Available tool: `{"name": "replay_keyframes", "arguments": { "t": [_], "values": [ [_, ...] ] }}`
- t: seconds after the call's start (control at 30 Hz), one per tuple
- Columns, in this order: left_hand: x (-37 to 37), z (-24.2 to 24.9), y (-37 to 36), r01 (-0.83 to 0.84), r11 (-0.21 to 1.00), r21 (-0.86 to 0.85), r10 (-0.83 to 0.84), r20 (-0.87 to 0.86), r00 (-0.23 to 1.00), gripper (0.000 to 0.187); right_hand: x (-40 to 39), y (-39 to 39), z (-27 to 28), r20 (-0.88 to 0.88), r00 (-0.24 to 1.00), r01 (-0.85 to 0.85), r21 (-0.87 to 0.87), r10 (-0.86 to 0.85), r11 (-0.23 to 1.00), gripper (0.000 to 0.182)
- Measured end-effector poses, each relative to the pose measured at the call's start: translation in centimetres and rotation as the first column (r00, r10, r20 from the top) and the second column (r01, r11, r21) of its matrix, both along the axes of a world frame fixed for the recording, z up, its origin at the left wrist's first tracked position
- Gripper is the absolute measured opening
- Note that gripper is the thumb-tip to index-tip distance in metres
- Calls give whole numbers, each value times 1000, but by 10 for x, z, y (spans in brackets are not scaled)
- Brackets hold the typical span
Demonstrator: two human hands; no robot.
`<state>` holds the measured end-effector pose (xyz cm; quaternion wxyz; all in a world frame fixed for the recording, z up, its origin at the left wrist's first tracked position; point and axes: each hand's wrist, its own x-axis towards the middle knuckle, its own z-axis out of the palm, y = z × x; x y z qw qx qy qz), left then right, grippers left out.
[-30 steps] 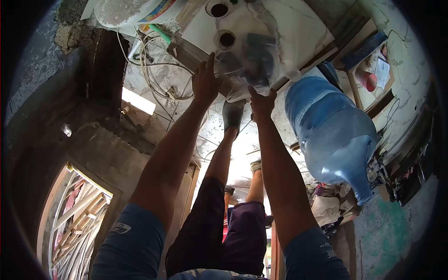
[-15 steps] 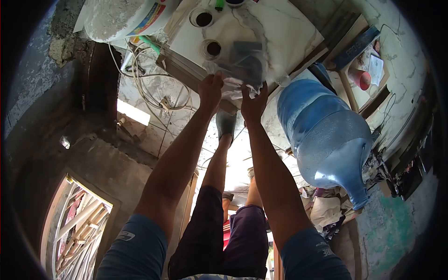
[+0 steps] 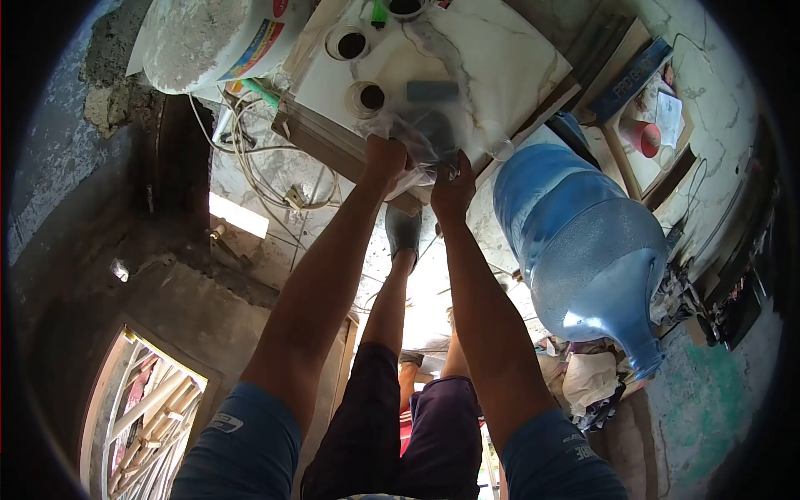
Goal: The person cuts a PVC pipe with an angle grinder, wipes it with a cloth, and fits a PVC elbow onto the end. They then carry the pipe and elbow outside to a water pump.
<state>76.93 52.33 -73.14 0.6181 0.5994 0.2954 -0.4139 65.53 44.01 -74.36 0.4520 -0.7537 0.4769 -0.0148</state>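
Note:
A clear plastic bag [image 3: 427,137] stretches between my two hands at the near edge of the marble-patterned board [image 3: 500,50]. Its middle looks dark grey. My left hand [image 3: 385,160] is closed on the bag's left side, its fingers curled in. On the other side, my right hand [image 3: 452,185] pinches the bag near its edge. Just beyond the bag lies a grey-green block [image 3: 432,91]. Two jars with dark contents, a nearer jar [image 3: 365,98] and a farther jar [image 3: 347,42], stand to the left of it.
A big blue water bottle [image 3: 575,242] lies at the right, close to the board. A white bucket [image 3: 208,42] is at the upper left, with loose cables [image 3: 250,158] below it. A clear cup [image 3: 500,149] sits near the board's right corner. A red cup [image 3: 640,137] is farther right.
The bag has drawn down toward me and no longer covers the grey-green block. My left hand has turned and moved slightly right and down; my right hand has shifted slightly.

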Motion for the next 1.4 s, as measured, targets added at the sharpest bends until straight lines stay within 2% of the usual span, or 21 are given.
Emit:
{"name": "replay_keyframes", "arguments": {
  "t": [0.03, 0.17, 0.23, 0.33, 0.47, 0.57, 0.63, 0.73, 0.83, 0.93, 0.97, 1.0, 1.03, 1.07, 1.1, 1.13, 1.17, 1.23, 1.27, 1.33, 1.4],
  "values": [
    [0, 7, -3, -70, 998, -5, 70, 35, 997, 6, 2, -1, 3, 2, 1000, 0, -2, 0, 1000, 46],
    [-18, 22, -7, -134, 990, 32, 128, 150, 980, 8, 7, -1, 2, -14, 992, 126, 64, -125, 990, 40],
    [-32, 27, -12, -152, 909, 387, 32, 300, 953, 17, 10, 1, 3, -15, 981, 196, 41, -196, 980, 38],
    [-61, -7, -4, -219, 880, 422, 11, 443, 897, 22, 13, 0, 7, -45, 981, 187, 2, -187, 982, 38],
    [-68, 17, -9, -290, 845, 449, 73, 440, 895, 21, 5, -6, -7, -138, 967, 222, 32, -215, 975, 39],
    [-70, 43, -3, -296, 886, 356, 182, 320, 930, 18, 2, -8, -4, -125, 974, 190, 6, -188, 982, 41],
    [-69, 67, 0, -545, 826, 143, 504, 244, 828, 17, 0, -9, -7, -177, 956, 254, 107, -233, 961, 43],
    [-75, 83, 22, -615, 771, 166, 577, 228, 784, 16, 4, -2, 25, -140, 970, 197, -13, -197, 980, 43],
    [-85, 101, 53, -619, 723, 306, 537, 315, 783, 18, -13, 12, 45, -67, 983, 168, -27, -170, 985, 41],
    [-99, 122, 90, -581, 702, 412, 464, 354, 812, 17, -35, 30, 79, -44, 995, 94, 70, -91, 993, 43],
    [-102, 131, 97, -615, 686, 388, 484, 387, 785, 16, -41, 34, 90, -39, 996, 83, 69, -80, 994, 43],
    [-108, 137, 110, -583, 719, 377, 440, 402, 803, 20, -48, 38, 101, -36, 998, 55, 331, -45, 942, 41],
    [-115, 146, 123, -567, 768, 297, 461, 359, 812, 20, -53, 41, 111, -27, 1000, 21, 568, -7, 823, 38],
    [-119, 157, 133, -551, 808, 209, 477, 318, 819, 19, -50, 47, 123, -94, 995, 22, 615, 45, 788, 38],
    [-124, 171, 138, -566, 799, 205, 491, 320, 810, 19, -46, 49, 145, -59, 998, 35, 719, 11, 694, 43],
    [-126, 184, 142, -482, 865, 143, 437, 259, 861, 20, -39, 50, 166, -25, 999, 34, 808, -24, 588, 49],
    [-128, 198, 148, -394, 916, 73, 373, 205, 905, 21, -33, 48, 186, -12, 1000, 12, 807, -4, 590, 49],
    [-135, 229, 153, -285, 958, -3, 281, 174, 944, 17, -27, 41, 221, 88, 994, -98, 975, 59, 199, 63],
    [-130, 250, 147, -239, 971, -23, 238, 206, 949, 15, -24, 37, 236, 109, 991, -123, 972, 79, 199, 63],
    [-132, 278, 157, -234, 972, -34, 236, 193, 952, 12, -25, 30, 270, 196, 916, -290, 926, 350, 242, 73],
    [-131, 306, 165, -193, 976, -96, 211, 228, 951, 15, -28, 29, 310, 236, 918, -312, 925, 318, 216, 72]
  ]
}}
